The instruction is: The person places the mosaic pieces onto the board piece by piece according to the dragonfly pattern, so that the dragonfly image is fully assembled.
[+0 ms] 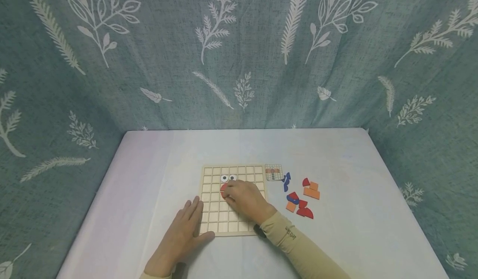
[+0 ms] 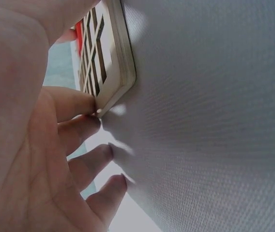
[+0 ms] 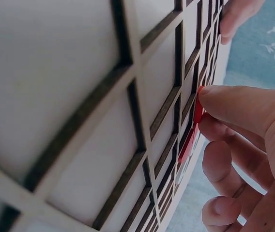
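A square wooden grid board (image 1: 232, 233) lies on the table. The left hand (image 1: 183, 225) rests at its left side, fingers extended along the frame and thumb by the front edge. In the left wrist view, fingertips touch the board's corner (image 2: 125, 79). Over the grid, the right hand (image 1: 246, 202) pinches a red rounded tile (image 3: 198, 108) between thumb and index finger, right at a cell. Another red tile (image 3: 186, 146) lies in the cell beside it. Two white eye tiles (image 1: 224, 178) sit in the row above, the right one partly covered by the hand.
A small pattern card (image 1: 274, 172) lies at the board's upper right corner. Several blue tiles (image 1: 286, 182) are next to it. Farther right lie loose red tiles (image 1: 305, 212) and orange tiles (image 1: 311, 193). A patterned curtain (image 1: 239, 55) surrounds the table.
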Demonstrator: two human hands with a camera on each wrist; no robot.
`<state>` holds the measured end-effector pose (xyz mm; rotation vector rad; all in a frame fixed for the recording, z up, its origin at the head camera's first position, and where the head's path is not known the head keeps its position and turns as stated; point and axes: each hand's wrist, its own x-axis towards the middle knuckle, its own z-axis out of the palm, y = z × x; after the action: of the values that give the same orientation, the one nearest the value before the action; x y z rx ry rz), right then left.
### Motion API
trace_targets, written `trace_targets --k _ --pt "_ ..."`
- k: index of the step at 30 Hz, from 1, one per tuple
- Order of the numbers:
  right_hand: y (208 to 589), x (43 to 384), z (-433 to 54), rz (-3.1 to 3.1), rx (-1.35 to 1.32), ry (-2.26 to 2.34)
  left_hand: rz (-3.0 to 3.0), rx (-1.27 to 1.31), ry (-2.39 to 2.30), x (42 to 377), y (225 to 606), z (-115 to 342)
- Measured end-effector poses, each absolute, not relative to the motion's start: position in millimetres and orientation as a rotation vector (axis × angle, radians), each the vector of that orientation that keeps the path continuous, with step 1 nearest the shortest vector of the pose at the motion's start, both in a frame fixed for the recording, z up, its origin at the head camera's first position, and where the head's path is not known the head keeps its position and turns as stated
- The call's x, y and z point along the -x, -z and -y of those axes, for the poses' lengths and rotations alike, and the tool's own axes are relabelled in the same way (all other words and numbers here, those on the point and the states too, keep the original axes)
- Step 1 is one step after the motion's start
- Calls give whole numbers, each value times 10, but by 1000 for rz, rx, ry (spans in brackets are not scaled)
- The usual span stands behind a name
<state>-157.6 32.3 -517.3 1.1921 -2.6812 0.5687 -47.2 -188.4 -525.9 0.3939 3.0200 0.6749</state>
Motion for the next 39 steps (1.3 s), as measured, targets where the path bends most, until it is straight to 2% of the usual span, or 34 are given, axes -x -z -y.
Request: trace_targets --k 28,33,39 --pt "5187 1498 -335 2658 -1182 -510 -3039 -405 -678 477 5286 1895" --pt "5212 1426 -504 2641 -1147 -565 -3030 -390 -669 477 5302 1878" --pt "5204 1291 -907 2701 -983 -725 -3005 -370 -670 474 5264 1882"
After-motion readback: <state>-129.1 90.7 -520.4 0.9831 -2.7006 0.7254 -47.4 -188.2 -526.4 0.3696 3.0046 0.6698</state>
